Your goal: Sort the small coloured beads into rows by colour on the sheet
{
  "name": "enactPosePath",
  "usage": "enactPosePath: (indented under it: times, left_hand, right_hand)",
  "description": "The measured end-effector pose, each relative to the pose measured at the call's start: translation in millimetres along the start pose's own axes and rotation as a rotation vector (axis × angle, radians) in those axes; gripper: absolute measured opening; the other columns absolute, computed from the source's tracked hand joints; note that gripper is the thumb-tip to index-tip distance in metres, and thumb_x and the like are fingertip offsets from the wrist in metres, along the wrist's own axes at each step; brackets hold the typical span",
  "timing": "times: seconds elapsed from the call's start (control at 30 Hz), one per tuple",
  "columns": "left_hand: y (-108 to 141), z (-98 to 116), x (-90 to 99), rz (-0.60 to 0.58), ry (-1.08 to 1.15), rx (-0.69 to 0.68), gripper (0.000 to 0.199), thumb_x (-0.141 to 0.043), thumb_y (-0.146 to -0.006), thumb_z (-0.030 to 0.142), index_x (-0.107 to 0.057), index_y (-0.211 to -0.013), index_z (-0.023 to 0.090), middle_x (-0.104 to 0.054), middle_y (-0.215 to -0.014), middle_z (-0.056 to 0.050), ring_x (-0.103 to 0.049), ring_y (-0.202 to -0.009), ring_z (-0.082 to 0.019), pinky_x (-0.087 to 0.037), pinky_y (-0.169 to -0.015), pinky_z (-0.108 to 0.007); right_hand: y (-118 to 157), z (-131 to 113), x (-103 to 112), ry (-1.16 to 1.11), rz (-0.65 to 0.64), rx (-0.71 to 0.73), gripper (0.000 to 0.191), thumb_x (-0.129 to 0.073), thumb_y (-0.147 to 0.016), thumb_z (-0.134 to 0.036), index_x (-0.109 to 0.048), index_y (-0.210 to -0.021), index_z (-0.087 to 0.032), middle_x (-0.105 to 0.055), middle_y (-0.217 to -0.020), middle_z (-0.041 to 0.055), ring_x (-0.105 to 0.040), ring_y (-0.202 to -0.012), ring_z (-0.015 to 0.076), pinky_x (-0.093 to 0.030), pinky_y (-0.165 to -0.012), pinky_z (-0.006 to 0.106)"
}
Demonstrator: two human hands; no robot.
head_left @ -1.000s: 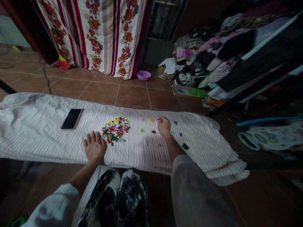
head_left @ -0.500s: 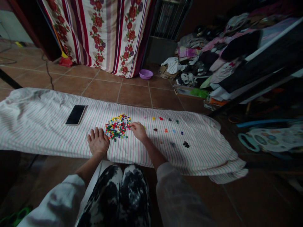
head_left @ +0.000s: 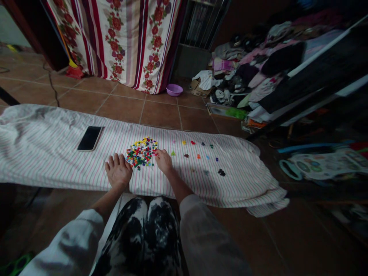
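A pile of small multicoloured pieces (head_left: 140,154) lies on a striped cloth (head_left: 63,165). My left hand (head_left: 118,169) rests flat on the cloth at the pile's left edge, fingers spread. At its right edge my right hand (head_left: 163,160) has its fingertips pinched together; whatever lies between them is too small to name. Right of that hand are small groups sorted by colour, among them yellow (head_left: 184,142), red (head_left: 193,142), light green (head_left: 173,153), brown (head_left: 186,156), orange (head_left: 198,156) and black (head_left: 221,172).
A phone (head_left: 90,138) lies on the cloth at the left. Beyond the cloth-covered surface, a purple bowl (head_left: 174,90) stands on the tiled floor near a floral curtain (head_left: 132,42). Clothes (head_left: 253,69) are heaped at the back right.
The view has shifted slightly. My right hand has moved a little left and toward me along the pile's edge, uncovering more of the light green group. My left hand stays flat.
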State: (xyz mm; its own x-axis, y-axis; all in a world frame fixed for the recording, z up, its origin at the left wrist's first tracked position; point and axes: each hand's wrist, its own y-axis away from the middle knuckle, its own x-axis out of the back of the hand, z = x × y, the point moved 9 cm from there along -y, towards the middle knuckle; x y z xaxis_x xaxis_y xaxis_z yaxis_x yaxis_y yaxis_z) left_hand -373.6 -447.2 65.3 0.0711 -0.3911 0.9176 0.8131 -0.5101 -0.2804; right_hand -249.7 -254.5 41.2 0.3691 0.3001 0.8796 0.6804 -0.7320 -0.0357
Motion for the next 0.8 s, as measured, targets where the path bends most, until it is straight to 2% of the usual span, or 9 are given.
enactPosePath:
  times: [0.27,0.43,0.63,0.8]
  left_hand:
    - [1.0,2.4,3.9,-0.005,0.015,-0.004,0.053,-0.030,-0.092,0.030,-0.050,-0.135,0.007,-0.045,-0.145,-0.020,-0.028,-0.141,-0.034,-0.019,-0.114,-0.055]
    - [1.5,5.8,9.0,0.007,-0.003,-0.019,0.054,-0.025,-0.093,0.031,-0.052,-0.132,0.007,-0.048,-0.143,-0.020,-0.033,-0.138,-0.036,-0.024,-0.112,-0.055]
    - [2.1,7.6,10.8,0.024,0.000,-0.031,0.052,-0.026,-0.092,0.032,-0.052,-0.132,0.010,-0.049,-0.141,-0.020,-0.033,-0.138,-0.036,-0.026,-0.111,-0.056]
    - [1.7,6.3,9.0,0.034,0.000,-0.034,0.053,-0.026,-0.092,0.031,-0.052,-0.132,0.009,-0.048,-0.142,-0.020,-0.034,-0.138,-0.036,-0.026,-0.110,-0.056]
  right_hand:
    - [3.9,-3.7,5.6,-0.020,0.010,0.002,0.017,-0.050,-0.091,-0.017,-0.065,-0.100,-0.022,-0.061,-0.102,0.0064,-0.058,-0.094,0.0177,-0.043,-0.085,0.027]
    - [4.6,-3.2,6.0,-0.024,0.021,0.003,0.015,-0.051,-0.091,-0.018,-0.064,-0.098,-0.022,-0.063,-0.102,0.0055,-0.057,-0.096,0.0169,-0.043,-0.085,0.026]
    - [5.2,3.1,7.4,-0.093,0.071,0.036,0.015,-0.049,-0.091,-0.017,-0.062,-0.097,-0.022,-0.066,-0.100,0.0050,-0.058,-0.098,0.0171,-0.043,-0.088,0.028]
    - [2.3,19.3,12.2,-0.248,0.117,-0.022,0.013,-0.052,-0.089,-0.020,-0.062,-0.096,-0.023,-0.070,-0.094,0.0018,-0.064,-0.089,0.0152,-0.047,-0.082,0.026]
